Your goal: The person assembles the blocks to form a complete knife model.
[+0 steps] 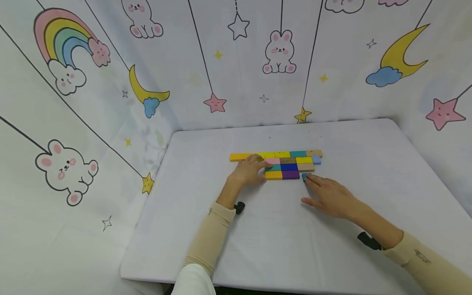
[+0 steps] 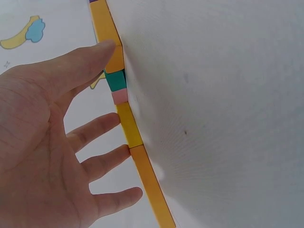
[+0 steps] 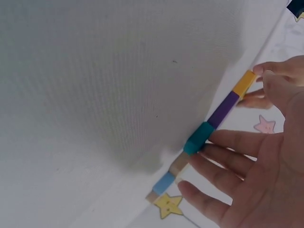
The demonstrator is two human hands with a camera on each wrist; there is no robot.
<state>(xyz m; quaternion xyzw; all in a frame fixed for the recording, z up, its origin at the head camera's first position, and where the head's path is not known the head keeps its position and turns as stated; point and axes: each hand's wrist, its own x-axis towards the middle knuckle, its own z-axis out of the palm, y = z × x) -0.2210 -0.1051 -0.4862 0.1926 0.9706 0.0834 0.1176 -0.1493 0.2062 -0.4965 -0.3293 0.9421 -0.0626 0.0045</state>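
Note:
Coloured blocks lie in rows on the white table. My left hand (image 1: 248,170) is at their left side, its fingertips against the blocks; the left wrist view shows the thumb on an orange block (image 2: 102,21) and the fingers spread along a yellow block (image 2: 129,126). With straight fingertips, my right hand (image 1: 333,196) touches a small teal block (image 1: 304,177) at the front row's right end, a narrow gap from the purple block (image 1: 291,175). Its thumb stays apart from that block. Another orange block (image 1: 273,175) adjoins the purple one. Behind are a dark blue block (image 1: 289,167) and a tan block (image 1: 306,167).
The back row runs longest, from a long orange block (image 1: 239,157) to a spotted tan block (image 1: 314,153). A light blue block (image 1: 316,160) sticks out at the right of the row before it. Printed cloth walls surround the white table (image 1: 280,250).

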